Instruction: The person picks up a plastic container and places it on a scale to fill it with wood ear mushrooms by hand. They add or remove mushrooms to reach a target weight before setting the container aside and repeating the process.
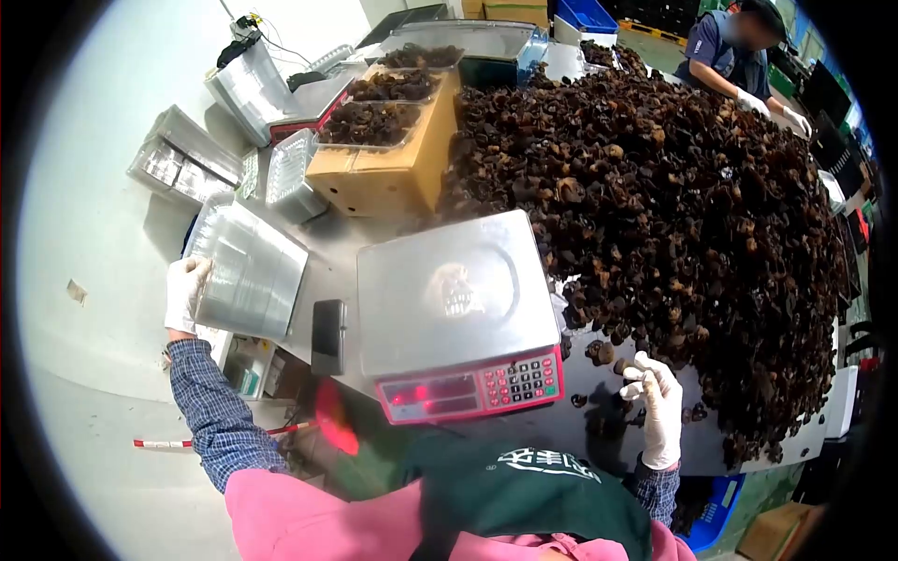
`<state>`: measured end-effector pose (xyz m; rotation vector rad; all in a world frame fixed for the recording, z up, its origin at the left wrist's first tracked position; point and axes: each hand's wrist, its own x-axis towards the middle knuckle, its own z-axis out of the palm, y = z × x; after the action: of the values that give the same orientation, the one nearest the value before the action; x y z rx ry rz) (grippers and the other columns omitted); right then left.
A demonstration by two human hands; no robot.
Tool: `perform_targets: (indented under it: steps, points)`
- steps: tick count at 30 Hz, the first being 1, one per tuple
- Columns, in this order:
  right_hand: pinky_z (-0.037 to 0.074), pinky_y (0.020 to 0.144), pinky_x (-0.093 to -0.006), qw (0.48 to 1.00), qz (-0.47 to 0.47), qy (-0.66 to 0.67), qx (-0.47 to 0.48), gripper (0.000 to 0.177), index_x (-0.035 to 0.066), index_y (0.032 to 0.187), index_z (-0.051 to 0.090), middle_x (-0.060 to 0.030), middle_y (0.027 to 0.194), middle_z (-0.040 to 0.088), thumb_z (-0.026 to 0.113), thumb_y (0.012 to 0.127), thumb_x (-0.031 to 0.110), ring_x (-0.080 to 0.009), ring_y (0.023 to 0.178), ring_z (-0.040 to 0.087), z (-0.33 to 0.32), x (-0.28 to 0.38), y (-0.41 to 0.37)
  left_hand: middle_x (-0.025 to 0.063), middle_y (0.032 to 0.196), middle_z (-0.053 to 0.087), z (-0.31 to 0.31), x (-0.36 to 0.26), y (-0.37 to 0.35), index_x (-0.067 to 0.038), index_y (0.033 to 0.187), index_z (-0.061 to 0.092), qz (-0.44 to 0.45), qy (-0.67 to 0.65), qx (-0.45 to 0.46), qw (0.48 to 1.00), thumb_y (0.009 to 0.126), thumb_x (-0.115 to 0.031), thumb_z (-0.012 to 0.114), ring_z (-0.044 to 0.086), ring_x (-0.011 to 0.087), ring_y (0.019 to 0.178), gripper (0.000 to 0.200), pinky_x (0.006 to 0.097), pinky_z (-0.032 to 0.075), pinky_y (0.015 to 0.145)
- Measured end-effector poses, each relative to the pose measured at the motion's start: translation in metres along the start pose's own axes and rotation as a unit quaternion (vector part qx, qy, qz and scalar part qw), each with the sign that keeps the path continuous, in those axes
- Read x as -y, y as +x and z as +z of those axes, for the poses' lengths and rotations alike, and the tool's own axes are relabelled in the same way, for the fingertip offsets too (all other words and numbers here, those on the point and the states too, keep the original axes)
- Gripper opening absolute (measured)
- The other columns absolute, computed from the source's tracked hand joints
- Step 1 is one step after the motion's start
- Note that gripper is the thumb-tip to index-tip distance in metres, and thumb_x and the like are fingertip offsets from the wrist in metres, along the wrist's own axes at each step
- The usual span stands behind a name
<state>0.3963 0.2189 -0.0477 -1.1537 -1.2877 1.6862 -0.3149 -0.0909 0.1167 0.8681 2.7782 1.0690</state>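
Observation:
My left hand (187, 292), in a white glove, is closed on the edge of a stack of clear plastic trays (251, 271) at the table's left side. My gloved right hand (658, 411) is over the near edge of the table, its fingers curled together beside loose pieces of dark wood ear mushroom (599, 352). Whether a piece is between those fingertips I cannot make out. Between my hands stands a scale (412, 309) with a bare metal plate and lit red display. A black phone (328, 337) lies left of it.
A large heap of wood ear mushrooms (655, 206) covers the right of the table. Filled trays (369, 123) rest on a cardboard box (374, 178) behind the scale. More tray stacks (293, 173) stand back left. At the far right a co-worker (725, 56) handles the heap's edge.

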Motion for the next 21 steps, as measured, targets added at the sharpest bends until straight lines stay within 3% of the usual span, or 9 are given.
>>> perform_targets:
  steps: [6,10,12,13,17,21]
  points:
    - [0.054,0.073,-0.0260,0.999,0.002,-0.027,-0.016,0.034,0.001,0.134,0.066,-0.0071,0.105,0.076,0.061,0.109,0.023,-0.0116,0.078,0.069,-0.004,0.000,-0.019,-0.0069,0.073,0.056,-0.005,-0.011,-0.001,-0.002,0.082,0.070,0.010,-0.052,0.032,0.998,0.097,-0.023,0.072,0.045,0.0053,0.068,0.025,0.0255,0.037,0.062]
    - [0.054,0.072,-0.0251,1.000,0.000,-0.013,-0.024,0.035,0.003,0.134,0.066,-0.0070,0.104,0.076,0.062,0.109,0.027,-0.0112,0.078,0.069,-0.011,-0.005,-0.022,-0.0047,0.073,0.058,-0.001,0.000,-0.004,0.001,0.083,0.070,0.016,-0.055,-0.008,0.998,0.097,-0.019,0.070,0.047,0.0060,0.068,0.025,0.0250,0.038,0.063]
    - [0.054,0.072,-0.0256,0.999,0.003,-0.020,-0.028,0.036,0.002,0.135,0.065,-0.0075,0.105,0.076,0.062,0.109,0.027,-0.0116,0.078,0.069,-0.011,-0.005,-0.023,-0.0025,0.075,0.063,-0.007,0.015,-0.006,0.004,0.087,0.073,0.065,0.052,-0.044,0.996,0.097,-0.018,0.071,0.052,0.0065,0.070,0.024,0.0250,0.042,0.064]
    - [0.054,0.072,-0.0258,0.999,0.002,-0.021,-0.028,0.037,0.001,0.135,0.065,-0.0076,0.105,0.076,0.061,0.109,0.027,-0.0116,0.078,0.069,-0.012,-0.005,-0.024,-0.0007,0.078,0.068,-0.010,0.020,-0.008,0.004,0.092,0.076,0.031,0.084,-0.057,0.994,0.096,-0.016,0.073,0.056,0.0073,0.073,0.021,0.0264,0.046,0.066]
    - [0.052,0.071,-0.0255,0.999,0.003,-0.030,-0.017,0.038,0.000,0.137,0.064,-0.0075,0.106,0.076,0.061,0.109,0.026,-0.0117,0.079,0.069,-0.009,0.000,-0.023,-0.0005,0.076,0.069,-0.006,0.029,-0.021,0.003,0.091,0.077,0.048,0.019,-0.075,0.996,0.093,-0.016,0.077,0.056,0.0074,0.072,0.020,0.0275,0.047,0.067]
    - [0.051,0.070,-0.0242,0.999,0.005,-0.041,-0.006,0.038,0.000,0.137,0.063,-0.0066,0.105,0.075,0.060,0.109,0.026,-0.0113,0.080,0.069,-0.002,0.002,-0.017,0.0003,0.072,0.067,-0.013,0.026,-0.014,0.005,0.089,0.076,0.053,0.101,-0.057,0.992,0.092,-0.017,0.077,0.054,0.0089,0.067,0.022,0.0295,0.047,0.064]
